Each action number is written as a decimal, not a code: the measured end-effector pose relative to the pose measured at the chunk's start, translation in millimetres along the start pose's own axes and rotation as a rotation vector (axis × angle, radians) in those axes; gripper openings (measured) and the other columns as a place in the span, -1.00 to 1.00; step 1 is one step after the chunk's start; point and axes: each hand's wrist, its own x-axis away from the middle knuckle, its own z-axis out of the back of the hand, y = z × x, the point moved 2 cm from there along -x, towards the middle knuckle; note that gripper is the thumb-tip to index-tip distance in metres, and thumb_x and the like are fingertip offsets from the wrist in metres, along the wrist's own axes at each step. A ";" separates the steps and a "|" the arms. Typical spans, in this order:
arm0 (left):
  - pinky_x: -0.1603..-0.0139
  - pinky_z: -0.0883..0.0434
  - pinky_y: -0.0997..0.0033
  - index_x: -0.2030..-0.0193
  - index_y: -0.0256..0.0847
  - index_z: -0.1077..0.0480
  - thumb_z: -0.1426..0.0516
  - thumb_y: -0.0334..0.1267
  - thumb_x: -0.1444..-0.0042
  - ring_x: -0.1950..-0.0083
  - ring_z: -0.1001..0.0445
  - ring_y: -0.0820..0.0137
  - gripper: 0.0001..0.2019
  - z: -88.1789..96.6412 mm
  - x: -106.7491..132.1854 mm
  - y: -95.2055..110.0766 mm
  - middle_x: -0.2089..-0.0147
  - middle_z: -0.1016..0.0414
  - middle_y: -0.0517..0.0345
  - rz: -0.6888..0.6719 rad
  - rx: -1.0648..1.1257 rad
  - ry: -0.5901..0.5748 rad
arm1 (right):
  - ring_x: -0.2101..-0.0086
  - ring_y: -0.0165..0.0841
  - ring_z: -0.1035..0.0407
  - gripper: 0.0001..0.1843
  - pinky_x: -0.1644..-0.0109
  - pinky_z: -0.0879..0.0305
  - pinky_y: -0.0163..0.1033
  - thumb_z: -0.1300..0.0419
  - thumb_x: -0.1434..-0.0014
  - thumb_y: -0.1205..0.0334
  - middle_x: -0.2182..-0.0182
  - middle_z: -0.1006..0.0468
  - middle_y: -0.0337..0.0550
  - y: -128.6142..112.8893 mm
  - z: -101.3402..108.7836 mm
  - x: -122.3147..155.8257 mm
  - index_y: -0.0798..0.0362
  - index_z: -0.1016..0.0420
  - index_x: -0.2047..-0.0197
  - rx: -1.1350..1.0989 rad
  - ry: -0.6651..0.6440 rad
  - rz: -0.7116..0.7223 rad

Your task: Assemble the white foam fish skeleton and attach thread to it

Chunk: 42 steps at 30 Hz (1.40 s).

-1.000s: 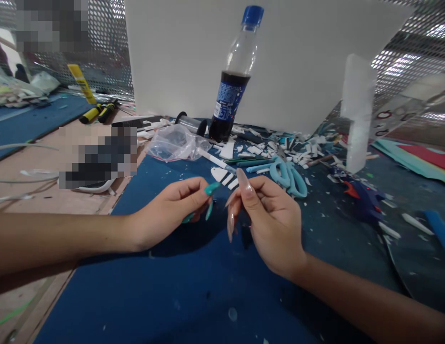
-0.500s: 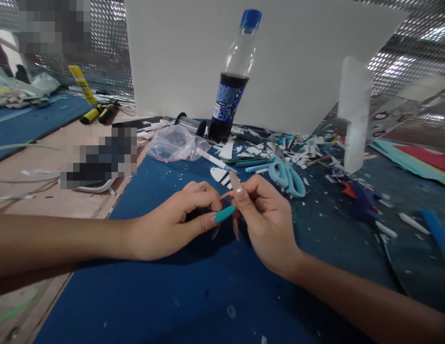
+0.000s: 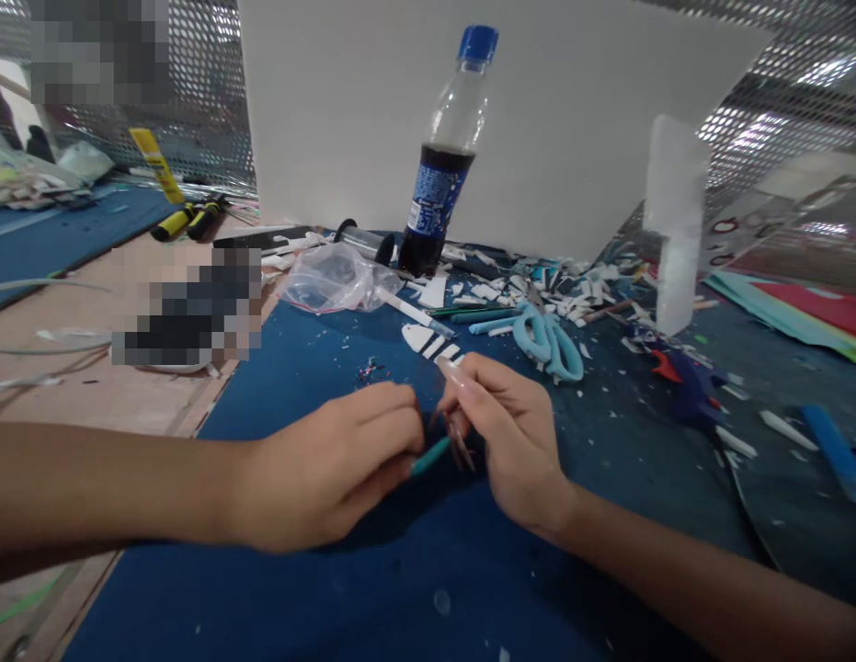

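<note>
Left hand (image 3: pixel 331 469) rolled knuckles-up, nearer, baring coloured bits (image 3: pixel 373 370).
It and right hand (image 3: pixel 514 428) curled close; could not tell if either pinched anything. Bracing both seemed best.

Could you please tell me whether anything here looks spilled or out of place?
Yes: white scraps lie strewn untidily right of the bottle, and tiny colored bits lie loose beyond the left hand, perhaps spilled.

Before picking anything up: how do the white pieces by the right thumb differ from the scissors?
The white pieces are flat and separate; the scissors are light blue with looped handles. The right hand partly hides the white pieces, not the scissors' handles. Both lie on the blue mat.
</note>
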 end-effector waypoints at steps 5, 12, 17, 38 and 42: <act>0.44 -0.28 0.45 0.41 -0.23 -0.20 0.14 -0.46 -0.21 0.45 -0.18 0.42 -0.79 -9.3 5.5 5.4 0.43 -0.29 0.10 -0.155 -0.280 -0.025 | 0.70 -0.51 -0.03 -0.56 0.61 0.02 -0.31 0.05 -0.29 0.16 0.75 -0.10 -0.36 -2.2 -2.6 2.2 0.02 -0.10 0.63 0.308 -0.102 0.063; 0.36 -0.38 0.46 0.31 -0.29 -0.24 0.14 -0.45 -0.22 0.37 -0.29 0.42 -0.82 -10.7 3.3 -0.4 0.32 -0.37 0.01 -0.058 -0.237 -0.051 | 0.24 -0.21 -0.30 -0.90 0.16 -0.25 -0.07 0.00 -0.18 0.36 0.28 -0.43 0.06 -9.5 -0.7 3.3 0.15 -0.32 0.26 0.835 0.049 0.546; 0.13 -0.44 0.38 0.11 -0.32 -0.19 0.12 -0.47 -0.21 0.19 -0.37 0.37 -0.84 -12.9 3.7 -4.5 0.15 -0.39 -0.06 -0.042 -0.090 -0.052 | 0.17 -0.05 -0.28 -0.78 0.11 -0.17 0.02 0.01 -0.18 0.26 0.31 -0.50 0.11 -17.4 -2.1 5.2 0.16 -0.40 0.37 1.018 -0.097 0.803; 0.28 -0.27 0.41 0.33 -0.23 -0.21 0.13 -0.31 -0.27 0.32 -0.25 0.46 -0.82 -1.9 0.3 -17.4 0.32 -0.28 0.16 0.334 0.253 0.103 | 0.71 -0.59 0.06 -0.55 0.66 0.15 -0.38 -0.05 -0.22 -0.07 0.72 -0.17 -0.40 11.6 -0.4 -20.0 0.08 -0.23 0.56 -0.105 -0.328 -0.218; 0.31 -0.25 0.46 0.35 -0.23 -0.21 0.10 -0.28 -0.27 0.37 -0.22 0.51 -0.81 12.2 0.1 -28.0 0.37 -0.24 0.22 0.328 0.229 0.382 | 0.74 -0.61 0.09 -0.53 0.65 0.18 -0.38 -0.09 -0.22 0.00 0.78 -0.09 -0.44 14.1 1.4 -23.3 0.08 -0.21 0.62 -0.208 -0.190 -0.277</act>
